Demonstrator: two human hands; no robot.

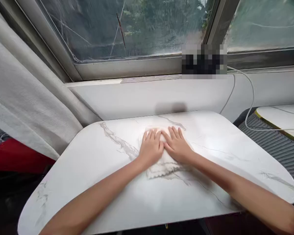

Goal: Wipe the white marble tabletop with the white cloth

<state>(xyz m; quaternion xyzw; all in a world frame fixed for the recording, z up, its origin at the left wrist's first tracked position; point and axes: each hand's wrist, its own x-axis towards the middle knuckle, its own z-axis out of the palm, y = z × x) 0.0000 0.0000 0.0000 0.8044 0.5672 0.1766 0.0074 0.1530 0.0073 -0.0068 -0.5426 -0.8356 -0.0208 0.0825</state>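
Note:
A white cloth (161,169) with a scalloped edge lies on the white marble-patterned table (88,173). On its left part rests my left hand (152,146), palm down with the fingers stretched forward. My right hand (177,145) presses flat on the cloth's right part, fingers spread a little. The thumbs of both hands meet near the middle. Much of the cloth is hidden under the hands, and its front edge shows below them.
Behind the table are a white wall (127,98) and a window (137,29). A grey-white curtain (31,78) hangs at the left above a red item (19,156). A white cable (253,94) runs down at the right to a ribbed grey surface (274,147).

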